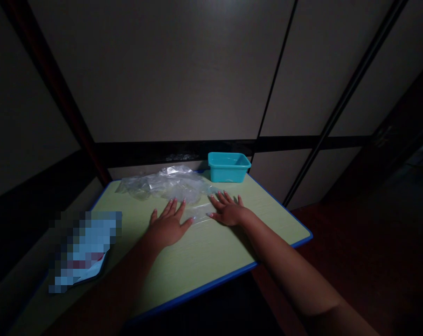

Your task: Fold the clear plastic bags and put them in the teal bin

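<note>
1. Film (201,214), clear and thin, lies flat at the centre of the frame, between the two hands and reaching toward both thumbs.
2. The left hand (166,229), just left of centre, is palm down with its fingers spread well apart and nothing gripped in them; its thumb tip meets the left end of the film.
3. The right hand (231,213), just right of centre, is also palm down, its fingers fanned out and holding nothing that shows; its thumb is at the film's right end. Whether the palms press on the surface, I cannot tell.
4. Crumpled clear plastic (164,183) is heaped above the left hand, its right end trailing toward the right hand's fingertips.
5. A turquoise bin (228,174) stands upright above the right hand, near the heap's right side.
6. All of this is on a pale green table (186,273) with a blue edge.
7. At lower left of the frame, a pixelated light-blue object (88,242) lies on the table; its details are hidden.
8. Grey-brown panels (169,74) fill the upper frame.
</note>
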Tool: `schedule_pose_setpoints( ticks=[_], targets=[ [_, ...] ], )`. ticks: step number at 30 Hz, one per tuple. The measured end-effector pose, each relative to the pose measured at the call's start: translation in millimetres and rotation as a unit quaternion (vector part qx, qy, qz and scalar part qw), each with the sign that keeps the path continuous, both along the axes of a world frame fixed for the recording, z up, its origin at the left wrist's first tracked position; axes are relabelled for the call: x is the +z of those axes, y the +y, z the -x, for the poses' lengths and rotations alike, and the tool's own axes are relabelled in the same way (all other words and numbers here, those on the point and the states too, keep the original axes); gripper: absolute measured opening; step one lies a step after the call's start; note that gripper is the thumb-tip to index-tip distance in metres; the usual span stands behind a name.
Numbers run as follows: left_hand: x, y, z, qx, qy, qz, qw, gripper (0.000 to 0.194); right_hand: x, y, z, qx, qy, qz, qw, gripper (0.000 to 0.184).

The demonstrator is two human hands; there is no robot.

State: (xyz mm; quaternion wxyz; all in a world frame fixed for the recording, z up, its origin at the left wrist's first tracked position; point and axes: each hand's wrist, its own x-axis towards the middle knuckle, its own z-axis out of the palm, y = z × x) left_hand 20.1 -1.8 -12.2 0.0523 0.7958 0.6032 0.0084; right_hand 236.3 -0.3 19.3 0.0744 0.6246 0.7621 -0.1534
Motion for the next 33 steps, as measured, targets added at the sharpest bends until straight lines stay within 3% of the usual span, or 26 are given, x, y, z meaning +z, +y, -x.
schedule_pose_setpoints(
  ticks=[7, 17, 21, 27, 33],
  targets=[
    [1.8, -1, 0, -0.001, 0.003, 0.007, 1.0, 0.074, 0.1, 11, -21, -0.023, -0.026, 0.024, 0.999, 0.072],
    [1.3, 0, 2, 0.023, 0.005, 0.014, 1.0, 0.076, -3.4, 20, -45, -0.024, -0.018, 0.029, 0.999, 0.084],
    [1.3, 0, 3, 0.027, 0.006, 0.019, 0.999, 0.076, -7.7, 25, -47, -0.016, 0.012, -0.051, 0.999, 0.076],
    [7.7, -2, 7, 0.022, 0.023, 0.032, 0.999, 0.077, -12.0, 33, -41, -0.066, 0.067, -0.231, 0.968, 0.029],
    [11.2, -2, 11, 0.025, 0.035, 0.046, 0.998, 0.077, -12.1, 31, -36, -0.035, 0.045, -0.219, 0.974, 0.03]
  ],
)
